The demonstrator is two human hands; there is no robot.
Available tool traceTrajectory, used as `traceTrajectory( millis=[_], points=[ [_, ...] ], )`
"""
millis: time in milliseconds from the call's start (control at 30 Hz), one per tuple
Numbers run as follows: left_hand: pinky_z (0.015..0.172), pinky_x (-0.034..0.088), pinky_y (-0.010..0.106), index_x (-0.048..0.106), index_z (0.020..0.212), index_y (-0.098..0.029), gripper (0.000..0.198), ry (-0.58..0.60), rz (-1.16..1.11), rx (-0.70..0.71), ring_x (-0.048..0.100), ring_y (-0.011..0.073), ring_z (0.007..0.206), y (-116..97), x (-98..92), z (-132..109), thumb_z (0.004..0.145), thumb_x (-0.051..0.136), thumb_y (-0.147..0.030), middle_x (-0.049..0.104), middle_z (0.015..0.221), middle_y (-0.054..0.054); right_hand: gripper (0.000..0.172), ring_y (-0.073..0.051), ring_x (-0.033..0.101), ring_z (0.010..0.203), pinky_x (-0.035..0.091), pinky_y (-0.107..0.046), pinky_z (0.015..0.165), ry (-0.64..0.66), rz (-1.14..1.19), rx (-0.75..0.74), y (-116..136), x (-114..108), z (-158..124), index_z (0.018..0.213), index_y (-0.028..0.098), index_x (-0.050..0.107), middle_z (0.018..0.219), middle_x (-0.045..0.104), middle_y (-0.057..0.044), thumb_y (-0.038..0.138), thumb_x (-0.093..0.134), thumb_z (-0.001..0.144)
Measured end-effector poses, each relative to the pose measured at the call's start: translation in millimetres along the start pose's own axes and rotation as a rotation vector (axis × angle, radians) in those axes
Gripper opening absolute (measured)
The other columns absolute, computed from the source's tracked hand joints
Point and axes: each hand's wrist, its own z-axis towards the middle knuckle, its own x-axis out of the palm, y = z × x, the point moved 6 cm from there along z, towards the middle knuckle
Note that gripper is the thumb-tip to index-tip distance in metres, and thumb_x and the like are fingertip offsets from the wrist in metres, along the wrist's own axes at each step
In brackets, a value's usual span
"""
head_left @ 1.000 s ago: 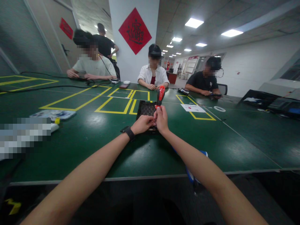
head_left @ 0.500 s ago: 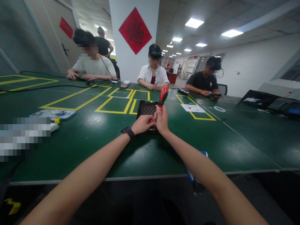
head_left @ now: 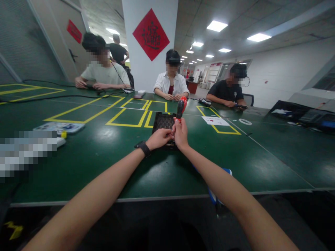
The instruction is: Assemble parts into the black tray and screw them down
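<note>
From where I stand, the work is all at the black case (head_left: 162, 122), which sits on the green table (head_left: 162, 181) straight ahead of the wearer. The right hand (head_left: 181, 133), over the right side of the case, has its fingers wrapped around the lower part of a red and black driver (head_left: 181, 108). The handle rises above the fist, leaning a little to the right; the shaft and tip are hidden by the fingers.

The left hand (head_left: 158, 138), with a dark watch (head_left: 143, 149) at its wrist, lies over the near part of the case, fingers bent in and tips close against the right hand. Whether they pinch something small or just steady the driver, I can't tell.

What has just changed is the handle: its black side now faces left, with red showing at the upper right, where a second ago it stood straighter and showed more red. Both hands and the case have stayed put, so I judge that the driver is being turned on one spot, not carried to another.

Right of the case lie a white paper (head_left: 215, 120) and, farther out, a white ring (head_left: 245, 121). Yellow tape (head_left: 125, 124) marks the table left of it. Beyond the case sits a person in a white shirt (head_left: 160, 83).
</note>
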Motion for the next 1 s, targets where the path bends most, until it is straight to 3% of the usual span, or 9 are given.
traceTrajectory(
  millis=[333,667,1000],
  points=[
    [0.060,0.039,0.022,0.061,0.074,-0.014,0.016,-0.017,0.004,-0.019,0.054,0.0125,0.062,2.9,0.4,-2.0,0.074,0.059,-0.030,0.062,0.069,0.002,0.029,-0.007,0.041,0.049,0.036,-0.019,0.051,-0.015,-0.018,-0.031,6.0,-0.4,-1.7,0.099,0.020,0.049,0.056,0.042,0.007,0.044,0.038,0.087],
    [0.064,0.041,0.022,0.061,0.076,-0.013,0.011,0.006,-0.038,0.028,0.055,0.0124,0.065,0.1,1.8,-1.7,0.076,0.052,-0.018,0.064,0.071,0.003,0.029,-0.007,0.041,0.050,0.036,-0.019,0.052,0.020,-0.019,-0.027,2.4,0.6,0.3,0.098,0.020,0.050,0.057,0.042,0.006,0.043,0.038,0.088],
    [0.057,0.038,0.022,0.058,0.071,-0.014,0.011,-0.036,0.019,-0.016,0.053,0.0123,0.060,-0.4,-0.8,-2.2,0.072,0.060,-0.025,0.061,0.066,0.001,0.029,-0.006,0.040,0.046,0.034,-0.019,0.048,0.005,-0.016,-0.019,2.5,1.2,-1.8,0.098,0.020,0.048,0.055,0.042,0.007,0.045,0.039,0.087]
  ],
)
